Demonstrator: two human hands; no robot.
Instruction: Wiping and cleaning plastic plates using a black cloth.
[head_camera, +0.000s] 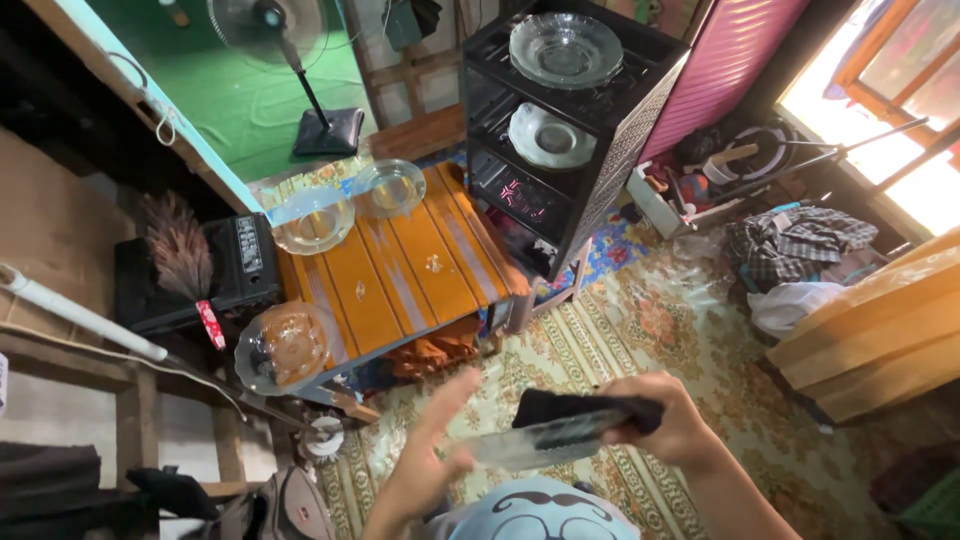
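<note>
A black shelf rack (560, 130) holds 2 glass plates. The low orange table (400, 270) holds 3 more. Down low, the right hand (665, 420) squeezes a dark cloth (585, 408) onto a glass plate (535, 442). The left hand (430, 450), fingers spread, props the plate's edge.

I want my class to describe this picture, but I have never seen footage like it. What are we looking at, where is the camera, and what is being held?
There is no machine here: a person wears a camera on the head, so the one picture looks down at their own two hands. The right hand presses a dark cloth onto a clear glass plate, and the left hand steadies the plate's other edge with open fingers. Beyond them a low table with an orange striped cover carries three more glass plates. A black rack beside it holds two others. A patterned rug covers the floor.
</note>
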